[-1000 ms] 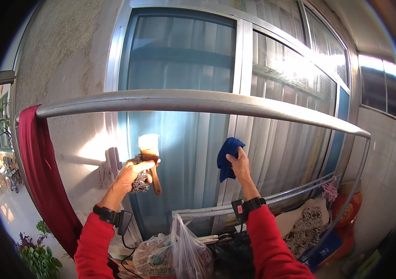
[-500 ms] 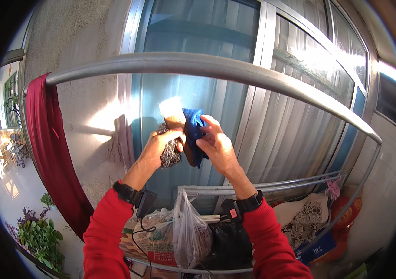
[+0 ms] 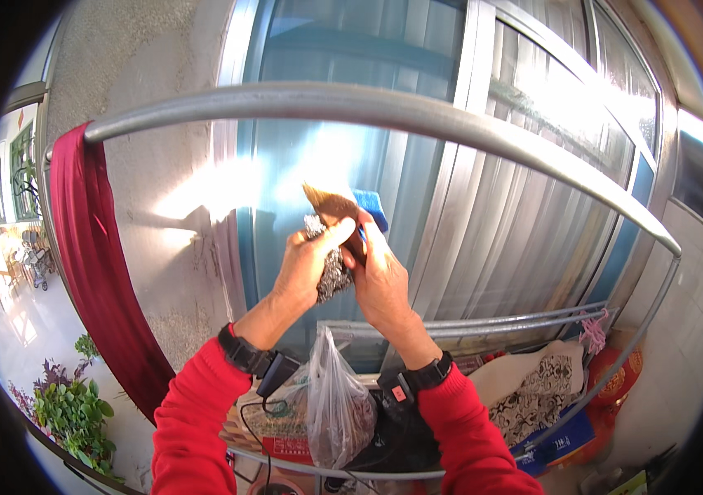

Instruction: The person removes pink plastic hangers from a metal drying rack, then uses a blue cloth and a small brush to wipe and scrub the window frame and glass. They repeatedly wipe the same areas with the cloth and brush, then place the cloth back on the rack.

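1. Your left grip (image 3: 300, 268) is closed, pinching the brush (image 3: 328, 203) under the thumb, with the scourer (image 3: 336, 279) packed against the same hand.
2. Your right grip (image 3: 386, 289) is turned inward beside the brush's handle. The cloth (image 3: 373, 206) shows above and between its fingers, so they appear to pinch it; the exact contact is hidden.
3. Item positions: the brush is tilted, bristles up and to the left, between your two grips. The scourer sits just below it, on the inner side of your left grip. The cloth lies behind and to the right of the brush. Whether cloth and brush touch cannot be determined.
4. Done: all three items are in hand and brought together, in front of the window (image 3: 351, 49) and beneath the rail (image 3: 310, 101).
5. Left: none of the three is set down, and the cloth does not cover the bristles. Rate the work as under way, not complete. Glare washes out the area above the bristles, so no finished result can be confirmed there.
6. Surroundings: the red fabric (image 3: 91, 247) hangs over the rail's left end, well apart from your grips; the bag (image 3: 335, 404) is below them.
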`<state>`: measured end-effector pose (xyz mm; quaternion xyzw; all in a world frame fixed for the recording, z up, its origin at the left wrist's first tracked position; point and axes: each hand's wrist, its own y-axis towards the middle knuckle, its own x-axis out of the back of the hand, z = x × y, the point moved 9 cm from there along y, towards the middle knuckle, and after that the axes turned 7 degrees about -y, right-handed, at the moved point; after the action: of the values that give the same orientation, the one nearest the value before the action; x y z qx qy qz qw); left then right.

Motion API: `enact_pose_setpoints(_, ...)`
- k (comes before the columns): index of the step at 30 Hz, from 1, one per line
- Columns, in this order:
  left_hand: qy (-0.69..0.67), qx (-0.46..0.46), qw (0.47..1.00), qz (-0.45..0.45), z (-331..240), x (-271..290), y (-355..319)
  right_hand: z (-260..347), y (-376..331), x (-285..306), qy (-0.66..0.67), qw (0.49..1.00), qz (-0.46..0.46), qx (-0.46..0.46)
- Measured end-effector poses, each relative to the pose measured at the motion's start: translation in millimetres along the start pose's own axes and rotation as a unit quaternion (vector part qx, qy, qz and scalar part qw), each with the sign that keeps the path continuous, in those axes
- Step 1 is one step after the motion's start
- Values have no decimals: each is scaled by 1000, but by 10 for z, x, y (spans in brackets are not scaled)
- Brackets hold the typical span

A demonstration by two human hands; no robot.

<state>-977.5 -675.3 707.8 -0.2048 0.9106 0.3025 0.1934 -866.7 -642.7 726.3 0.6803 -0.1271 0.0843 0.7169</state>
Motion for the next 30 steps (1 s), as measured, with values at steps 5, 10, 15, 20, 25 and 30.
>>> enact_pose_setpoints(5, 90, 23, 994, 63, -80, -75, -19, -235, -67, 73, 135, 988, 37, -64)
enact_pose_setpoints(10, 79, -14, 997, 2, -368, 213, 126, -537, -345, 202, 108, 973, 101, -176)
enact_pose_setpoints(15, 179, -135, 973, 56, -871, 0, 308, -416, -411, 308, -60, 986, 126, -90)
enact_pose_setpoints(20, 424, -50, 892, 150, -786, -245, 564, -153, -317, 339, -64, 994, 85, 6)
enact_pose_setpoints(25, 317, -36, 921, 225, -874, -315, 729, -108, -312, 448, -61, 998, 5, -11)
enact_pose_setpoints(30, 346, 81, 910, 213, -743, -158, 738, -129, -323, 448, -75, 997, -22, -14)
